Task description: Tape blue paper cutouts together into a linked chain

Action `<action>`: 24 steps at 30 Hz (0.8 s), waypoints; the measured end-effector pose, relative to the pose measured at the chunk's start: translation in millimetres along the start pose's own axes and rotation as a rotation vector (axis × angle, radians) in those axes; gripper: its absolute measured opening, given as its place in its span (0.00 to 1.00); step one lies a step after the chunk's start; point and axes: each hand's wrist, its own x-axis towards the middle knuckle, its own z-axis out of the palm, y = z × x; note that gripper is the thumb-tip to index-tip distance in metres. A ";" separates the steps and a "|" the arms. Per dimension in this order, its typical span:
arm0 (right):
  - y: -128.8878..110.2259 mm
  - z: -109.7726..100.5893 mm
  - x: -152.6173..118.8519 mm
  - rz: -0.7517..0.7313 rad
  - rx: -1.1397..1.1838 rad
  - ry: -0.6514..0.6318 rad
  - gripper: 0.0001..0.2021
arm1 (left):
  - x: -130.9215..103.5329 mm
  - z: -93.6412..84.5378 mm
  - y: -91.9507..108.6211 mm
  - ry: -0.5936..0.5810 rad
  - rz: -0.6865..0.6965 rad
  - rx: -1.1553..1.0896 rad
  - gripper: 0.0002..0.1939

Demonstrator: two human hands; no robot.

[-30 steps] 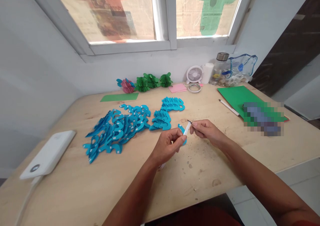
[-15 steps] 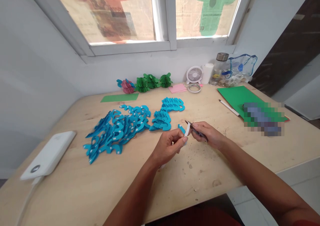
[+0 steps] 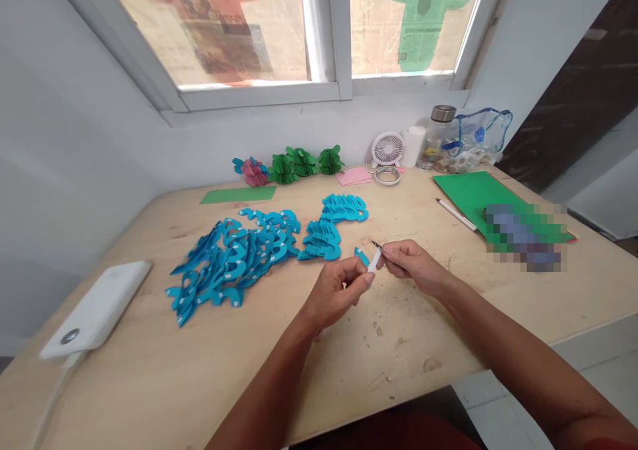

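At a pale wooden table, you hold a slim white strip upright but leaning, pinched between the thumb and fingers of your left hand. Your right hand is closed around a dark tool, whose narrow point shows beside the strip's upper end. Most of the tool is hidden by your fingers, so its kind is hard to tell. A blue piece of paper lies on the table just behind your left fingertips, partly covered.

To your left spreads a pile of blue paper cutouts, curved and scalloped, creased into overlapping folds and dotted with small white squares. Nearer your hands, two pleated bundles, a front bundle and a rear bundle, fan out in rounded lobes (much like ruffled combs).

Along the wall sit green puffs of layered paper and a pink puff with blue tabs. A round fan with a ribbed grille stands behind a flat ring, near a clear bottle with a metallic cap. On your right, a smooth green sheet lies beside a white pen.
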 end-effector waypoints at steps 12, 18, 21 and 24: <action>-4.1 1.9 -1.2 -0.095 -0.211 0.090 0.19 | -0.4 -2.0 1.3 0.008 0.055 0.090 0.15; -2.0 1.5 -0.4 -0.121 -0.221 0.049 0.19 | 0.2 -3.3 -1.4 0.024 0.111 0.189 0.15; -2.2 2.2 -1.1 -0.120 -0.217 0.023 0.19 | 0.9 -4.0 -3.6 0.015 0.143 0.236 0.15; -2.0 2.4 -1.6 -0.125 -0.224 0.017 0.18 | 1.2 -4.5 -4.8 0.008 0.155 0.256 0.14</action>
